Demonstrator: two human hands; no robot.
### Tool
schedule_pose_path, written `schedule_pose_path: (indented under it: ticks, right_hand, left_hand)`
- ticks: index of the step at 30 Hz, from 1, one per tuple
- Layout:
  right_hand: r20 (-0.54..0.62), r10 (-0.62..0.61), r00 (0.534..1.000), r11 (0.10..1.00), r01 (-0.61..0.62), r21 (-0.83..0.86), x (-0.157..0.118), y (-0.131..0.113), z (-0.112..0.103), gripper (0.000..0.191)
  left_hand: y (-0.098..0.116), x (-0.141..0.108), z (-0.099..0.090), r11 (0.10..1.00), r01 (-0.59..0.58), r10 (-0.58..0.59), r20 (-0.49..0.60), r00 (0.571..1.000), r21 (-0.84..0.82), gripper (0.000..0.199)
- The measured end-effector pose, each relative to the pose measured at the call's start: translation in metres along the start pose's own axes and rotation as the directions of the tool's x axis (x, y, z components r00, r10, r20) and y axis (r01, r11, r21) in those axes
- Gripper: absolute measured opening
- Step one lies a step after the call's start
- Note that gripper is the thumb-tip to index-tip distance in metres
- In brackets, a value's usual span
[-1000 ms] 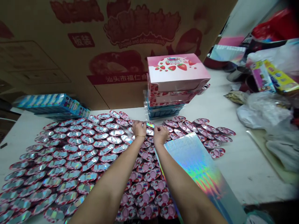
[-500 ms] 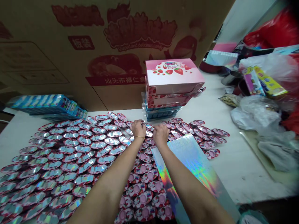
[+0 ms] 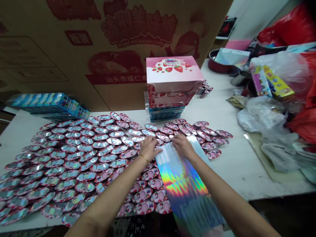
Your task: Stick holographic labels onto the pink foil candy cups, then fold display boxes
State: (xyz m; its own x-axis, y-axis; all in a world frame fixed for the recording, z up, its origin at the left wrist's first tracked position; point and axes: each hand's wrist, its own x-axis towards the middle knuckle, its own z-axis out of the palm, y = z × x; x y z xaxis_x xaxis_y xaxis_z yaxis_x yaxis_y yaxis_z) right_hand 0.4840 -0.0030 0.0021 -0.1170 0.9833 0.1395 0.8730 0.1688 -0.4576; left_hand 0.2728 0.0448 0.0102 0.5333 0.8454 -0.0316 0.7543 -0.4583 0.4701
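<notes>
Many oval pink-and-red packs (image 3: 144, 195) stand close together on the table, several with shiny silver oval tops (image 3: 85, 176). A rainbow-shimmering holographic sticker sheet (image 3: 187, 187) lies over some of them, with pale blank strips at its upper left corner. My left hand (image 3: 148, 148) is beside that corner, above the packs, its thumb apart from the bent fingers and nothing visible between them. My right hand (image 3: 183, 145) rests over the top part of the sheet, fingers pinched together at its upper edge; what lies under the fingertips is hidden.
Behind the packs stands a large brown carton (image 3: 118, 95). Pink strawberry boxes (image 3: 174, 74) are stacked on a blue pack (image 3: 166, 113) before it. Blue boxes (image 3: 56, 103) lie at the left. Plastic bags (image 3: 259, 115) and a dark red pan (image 3: 217, 64) crowd the right.
Both hands have come back toward me from the far rows. The right hand is now at the sheet's top edge, and the sheet has shifted slightly left in view. An oval pack no longer shows between the hands.
</notes>
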Motion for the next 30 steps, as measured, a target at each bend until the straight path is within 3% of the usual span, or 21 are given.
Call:
schedule_pose_path:
  ticks: [3, 7, 14, 19, 21, 24, 26, 28, 30]
  right_hand:
    - [0.051, -0.055, 0.997, 0.995, 0.059, -0.079, -0.011, -0.008, 0.006, 0.030]
    - [0.077, -0.084, 0.994, 0.978, 0.097, -0.184, -0.010, -0.018, 0.019, 0.029]
    - [0.105, -0.268, 0.958, 0.938, 0.284, -0.196, -0.023, 0.000, 0.027, 0.031]
    - [0.061, -0.261, 0.963, 0.954, 0.267, -0.134, -0.034, -0.011, 0.010, 0.020]
    - [0.012, -0.202, 0.979, 0.979, 0.202, -0.027, -0.036, -0.023, -0.010, 0.017]
    - [-0.078, 0.015, 0.997, 0.971, 0.004, 0.237, -0.032, -0.039, -0.040, 0.014]
    - [-0.080, 0.216, 0.973, 0.893, -0.164, 0.418, -0.025, -0.044, -0.050, 0.013]
    - [-0.020, 0.407, 0.913, 0.752, -0.323, 0.575, -0.019, -0.046, -0.052, 0.014]
    - [0.047, 0.504, 0.862, 0.628, -0.403, 0.665, -0.015, -0.049, -0.053, 0.016]
  left_hand:
    - [0.016, -0.008, 0.015, 0.998, 0.059, -0.059, 0.028, 0.998, -0.012, 0.029]
    - [0.022, -0.008, 0.033, 0.991, 0.126, -0.129, -0.065, 0.990, -0.040, 0.021]
    - [0.026, -0.008, 0.049, 0.974, 0.204, -0.222, -0.218, 0.950, -0.102, 0.010]
    - [0.029, -0.008, 0.049, 0.970, 0.224, -0.239, -0.206, 0.949, -0.092, 0.009]
    - [0.029, -0.008, 0.049, 0.970, 0.227, -0.240, -0.201, 0.950, -0.089, 0.008]
    - [0.028, -0.007, 0.047, 0.972, 0.211, -0.228, -0.202, 0.953, -0.101, 0.009]
    - [0.026, -0.006, 0.042, 0.970, 0.199, -0.225, -0.215, 0.950, -0.138, 0.012]
    - [0.026, -0.008, 0.037, 0.972, 0.157, -0.190, -0.194, 0.962, -0.174, 0.020]
    - [0.027, -0.012, 0.033, 0.984, 0.067, -0.090, -0.137, 0.986, -0.166, 0.022]
